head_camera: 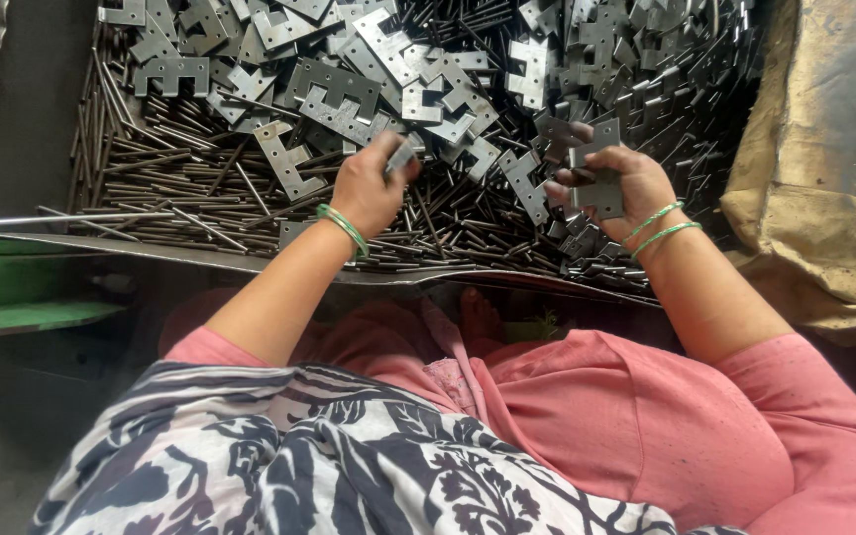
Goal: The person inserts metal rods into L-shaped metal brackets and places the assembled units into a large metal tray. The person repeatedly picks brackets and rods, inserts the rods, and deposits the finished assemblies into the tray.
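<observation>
Pinching a small grey metal piece (400, 157) between its fingertips at frame centre, the left hand (369, 188) keeps a closed grip just above the heap of thin metal pins (180, 168). Right hand (614, 183), right of centre, fingers curled shut around a notched flat metal plate (594, 163), held upright over the pile. Loose notched plates (339, 99) lie scattered across the upper frame, overlapping the pins. Green bangles (344, 226) on both wrists. Metal sheet surface (151, 250) carries the pile; brown sack (824, 198) at right edge; pink garment (596, 416) below.
</observation>
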